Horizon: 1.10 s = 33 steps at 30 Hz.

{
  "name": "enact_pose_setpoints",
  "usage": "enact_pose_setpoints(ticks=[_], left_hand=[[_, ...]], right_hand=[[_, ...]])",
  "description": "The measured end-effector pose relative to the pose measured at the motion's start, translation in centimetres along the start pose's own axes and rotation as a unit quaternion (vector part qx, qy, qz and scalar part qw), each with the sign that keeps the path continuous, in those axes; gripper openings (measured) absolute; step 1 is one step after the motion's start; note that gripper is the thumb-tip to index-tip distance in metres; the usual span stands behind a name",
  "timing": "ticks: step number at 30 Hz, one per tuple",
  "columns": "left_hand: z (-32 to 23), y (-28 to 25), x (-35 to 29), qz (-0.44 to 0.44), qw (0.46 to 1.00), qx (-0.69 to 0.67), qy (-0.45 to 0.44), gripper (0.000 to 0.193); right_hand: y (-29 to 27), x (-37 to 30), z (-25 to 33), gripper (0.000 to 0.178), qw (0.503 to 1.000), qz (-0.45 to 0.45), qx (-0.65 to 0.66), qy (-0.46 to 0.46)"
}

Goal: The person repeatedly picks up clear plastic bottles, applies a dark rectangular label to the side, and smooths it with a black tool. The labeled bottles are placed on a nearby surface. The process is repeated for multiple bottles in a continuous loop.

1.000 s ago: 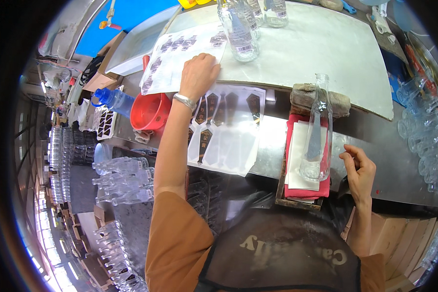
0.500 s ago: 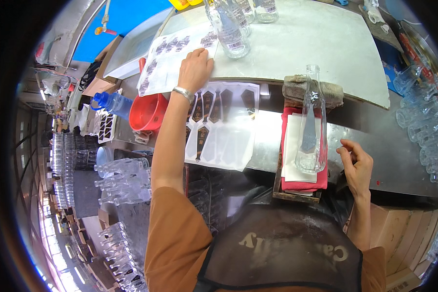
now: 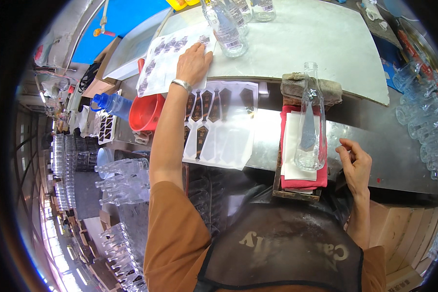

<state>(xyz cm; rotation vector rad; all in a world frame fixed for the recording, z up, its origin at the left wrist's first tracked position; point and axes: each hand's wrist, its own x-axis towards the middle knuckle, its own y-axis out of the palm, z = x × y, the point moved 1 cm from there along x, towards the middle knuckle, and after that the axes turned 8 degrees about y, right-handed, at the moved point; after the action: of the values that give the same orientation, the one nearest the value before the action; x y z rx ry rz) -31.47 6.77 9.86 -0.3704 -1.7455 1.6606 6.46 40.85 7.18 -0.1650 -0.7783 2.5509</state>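
Note:
My left hand (image 3: 193,64) reaches forward onto a white sheet of small printed labels (image 3: 168,51). Its fingers lie stretched over the sheet's right part, thumb apart; whether a fingertip has lifted a label cannot be made out. Beside it, clear glass bottles (image 3: 231,41) stand on the pale board. A clear bottle (image 3: 310,126) with a dark tie-shaped label lies on a white pad (image 3: 292,148) and red cloth (image 3: 304,183), its neck over a rolled towel (image 3: 289,89). To the right of this bottle, my right hand (image 3: 357,168) hovers empty, fingers loosely bent, thumb apart.
A second sheet with dark tie-shaped labels (image 3: 214,104) hangs over the metal bench edge. Left of it are a red tub (image 3: 146,113) and a blue bottle (image 3: 116,104). Glassware (image 3: 418,124) is stacked at right; more bottles (image 3: 124,182) stand at left. Cardboard boxes (image 3: 399,233) sit lower right.
My left hand has shifted slightly farther up the label sheet, fingers a little more stretched. My right hand and the lying bottle have stayed about where they were.

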Motion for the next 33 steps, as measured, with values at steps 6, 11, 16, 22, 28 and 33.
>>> enact_pose_setpoints(ticks=[6,11,16,22,28,33], left_hand=[[-0.8,-1.4,-2.0,-0.001,1.0,0.012,-0.007,0.054],[-2.4,-2.5,-4.5,-0.016,1.0,-0.018,0.008,0.051],[-4.5,-4.4,-7.1,0.011,0.998,-0.052,0.033,0.054],[-2.6,-2.0,-6.2,-0.046,0.997,-0.055,0.036,0.078],[-4.5,-2.1,-7.5,-0.087,0.993,-0.065,0.052,0.048],[-5.1,-2.2,-8.4,-0.213,0.971,-0.101,0.029,0.012]], right_hand=[[0.4,0.2,0.2,0.022,1.0,0.007,0.01,0.0],[0.3,-0.1,-0.1,0.022,1.0,0.01,-0.002,0.001],[0.4,-0.1,-0.2,0.022,1.0,0.011,-0.006,-0.008],[0.7,-0.3,0.7,0.023,1.0,0.023,-0.001,-0.011],[0.8,-0.9,-0.3,0.026,0.999,0.031,0.002,-0.015],[0.8,-1.8,0.5,0.056,0.99,0.13,0.042,-0.032]])
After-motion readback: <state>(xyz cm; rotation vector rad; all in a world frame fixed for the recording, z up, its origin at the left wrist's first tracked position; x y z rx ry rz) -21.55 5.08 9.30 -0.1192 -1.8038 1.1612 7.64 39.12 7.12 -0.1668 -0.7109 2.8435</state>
